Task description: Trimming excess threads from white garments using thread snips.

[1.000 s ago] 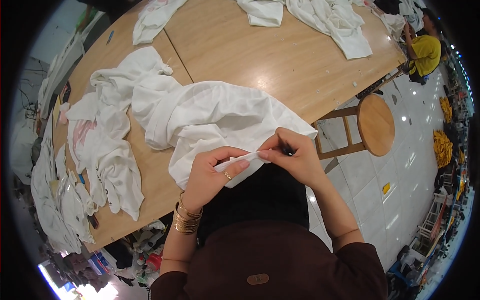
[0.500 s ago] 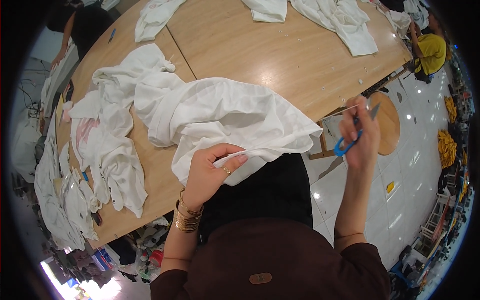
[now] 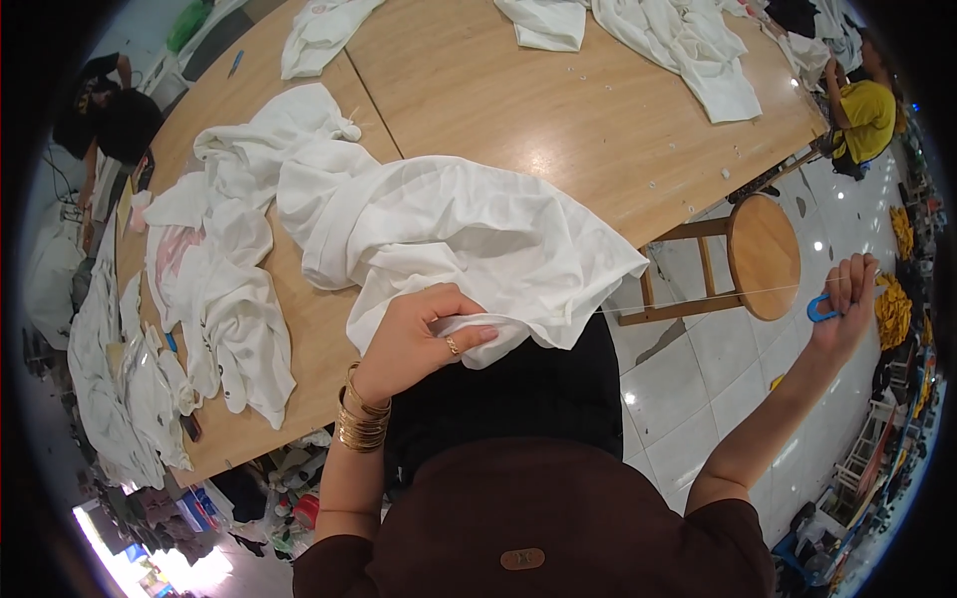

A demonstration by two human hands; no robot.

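A white cloth garment (image 3: 429, 214) lies bunched over the near table edge and partly across my lap. My left hand (image 3: 414, 334) is closed, pinching a fold of its edge between thumb and fingers. Far out to the right, above the floor, my right hand (image 3: 847, 304) is closed round small scissors, whose blue handle loop (image 3: 820, 309) shows at the palm. A thin white thread (image 3: 698, 298) runs taut from the garment to the fingers of that hand. Whether a needle is in those fingers is too small to tell. The scissor blades are hidden.
The wooden table (image 3: 469, 110) bears more white garments (image 3: 239, 329) at left and a white garment (image 3: 688, 55) at the far side. A round wooden stool (image 3: 766, 254) stands right of the table. One person in yellow (image 3: 865, 120) sits far right; another in black (image 3: 110, 120) is far left.
My right hand has swung outward to the right and slightly down, drawing the thread out long from the garment. My left hand keeps its pinch on the cloth.
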